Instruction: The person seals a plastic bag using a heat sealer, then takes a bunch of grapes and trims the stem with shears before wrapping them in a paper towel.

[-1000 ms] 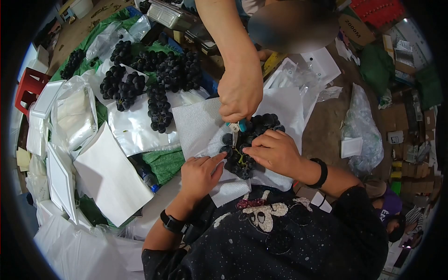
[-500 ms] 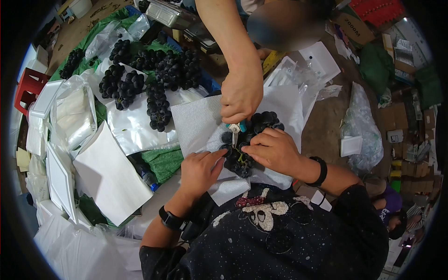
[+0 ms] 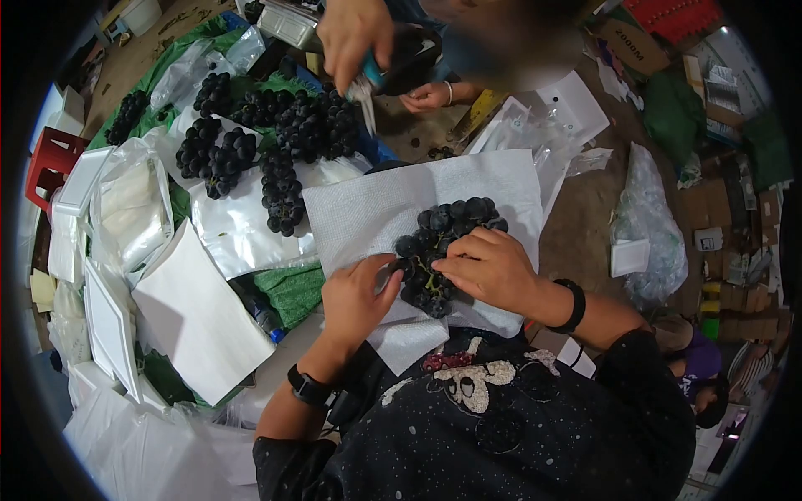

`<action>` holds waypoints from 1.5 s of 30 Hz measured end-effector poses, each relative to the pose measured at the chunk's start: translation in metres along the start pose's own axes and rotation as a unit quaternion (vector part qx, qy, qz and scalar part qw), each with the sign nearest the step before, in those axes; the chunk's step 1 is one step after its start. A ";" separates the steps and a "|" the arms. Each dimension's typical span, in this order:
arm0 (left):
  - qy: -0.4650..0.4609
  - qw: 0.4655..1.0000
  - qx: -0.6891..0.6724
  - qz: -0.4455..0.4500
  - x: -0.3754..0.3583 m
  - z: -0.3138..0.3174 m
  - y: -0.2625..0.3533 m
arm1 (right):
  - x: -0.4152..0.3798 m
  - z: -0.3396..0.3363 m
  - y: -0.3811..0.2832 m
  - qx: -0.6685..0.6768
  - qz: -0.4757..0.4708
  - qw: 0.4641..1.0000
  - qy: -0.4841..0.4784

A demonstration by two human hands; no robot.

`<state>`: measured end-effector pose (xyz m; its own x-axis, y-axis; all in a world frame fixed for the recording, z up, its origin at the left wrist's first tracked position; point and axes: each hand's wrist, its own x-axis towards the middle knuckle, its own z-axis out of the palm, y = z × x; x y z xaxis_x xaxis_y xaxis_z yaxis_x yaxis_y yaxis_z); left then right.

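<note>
A bunch of dark grapes (image 3: 436, 225) lies on a white textured paper sheet (image 3: 351, 213) in front of my body, its green stems showing near the middle. My left hand (image 3: 355, 294) has its thumb and index finger curled against grapes at the bunch's left edge. From the other side my right hand (image 3: 494, 271) pinches into the bunch, fingertips near the stems; some grapes are hidden beneath it. Across from me, a co-worker's hand (image 3: 357, 37) holds teal-handled snips (image 3: 364, 93), apart from my bunch. Their other hand (image 3: 428, 98) is lower.
More grape bunches (image 3: 313, 125) lie at the upper left on plastic and green cloth. White foam trays (image 3: 109, 326) and a white sheet (image 3: 200, 317) are at left. A clear plastic bag (image 3: 647, 225) sits on the floor at right, near cardboard boxes (image 3: 706, 204).
The co-worker's hand with the snips has pulled back from the bunch, up and to the left. My left fingers have shifted slightly at the bunch's left edge; my right hand stays in place.
</note>
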<state>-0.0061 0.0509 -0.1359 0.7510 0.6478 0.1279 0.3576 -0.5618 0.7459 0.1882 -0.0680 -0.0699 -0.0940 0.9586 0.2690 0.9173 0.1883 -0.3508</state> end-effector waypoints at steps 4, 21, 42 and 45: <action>0.002 1.000 0.018 0.008 0.000 -0.001 0.002 | 0.000 0.000 0.003 0.021 0.018 1.000 0.004; 0.098 0.842 -0.469 -0.247 -0.045 0.014 -0.039 | 0.006 -0.015 -0.010 0.010 0.056 0.998 -0.036; 0.020 0.802 -0.539 -0.256 -0.022 0.000 -0.001 | -0.077 -0.009 0.042 0.561 0.445 0.669 0.199; -0.003 0.837 -0.481 -0.261 -0.012 0.002 0.000 | -0.064 -0.006 0.034 0.457 0.425 0.752 0.213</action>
<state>-0.0139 0.0421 -0.1387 0.6354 0.6720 -0.3804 0.0275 0.4726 0.8808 0.2283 -0.1242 -0.0934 0.6872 0.6966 -0.2063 -0.0915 -0.1987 -0.9758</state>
